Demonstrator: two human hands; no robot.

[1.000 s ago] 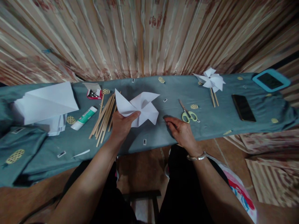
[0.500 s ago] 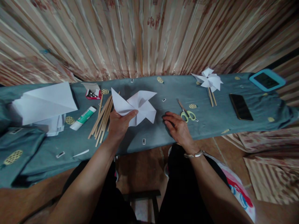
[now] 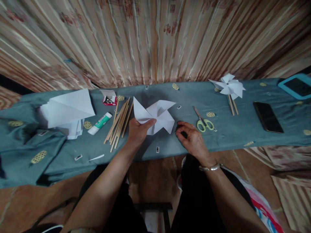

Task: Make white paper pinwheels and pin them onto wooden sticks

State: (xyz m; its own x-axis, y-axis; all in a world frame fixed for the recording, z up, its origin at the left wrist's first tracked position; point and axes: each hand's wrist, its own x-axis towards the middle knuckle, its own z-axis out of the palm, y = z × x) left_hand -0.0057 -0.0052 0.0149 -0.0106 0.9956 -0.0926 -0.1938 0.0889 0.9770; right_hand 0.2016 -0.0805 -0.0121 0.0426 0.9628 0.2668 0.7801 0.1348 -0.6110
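Note:
A white paper pinwheel [image 3: 162,118] is pinched in my left hand [image 3: 141,130], whose thumb presses on its middle where the folded points meet. My right hand [image 3: 191,137] rests low over the cloth just right of the pinwheel. Its fingers are curled with thumb and forefinger close together; whatever they hold is too small and dark to make out. Green-handled scissors [image 3: 204,123] lie to the right of that hand. Several thin wooden sticks [image 3: 119,124] lie in a loose pile left of my left hand.
A glue stick [image 3: 100,123], a small red box of metal pins [image 3: 109,100] and stacked white paper [image 3: 70,108] are on the left. To the right lie a pinwheel on sticks [image 3: 229,87], a black phone [image 3: 268,117] and a blue-framed tablet [image 3: 297,86]. A curtain [image 3: 145,42] hangs behind the table.
The whole view has shifted, so everything on the table appears farther right. Both hands keep nearly the same pose, the left still pinching the pinwheel.

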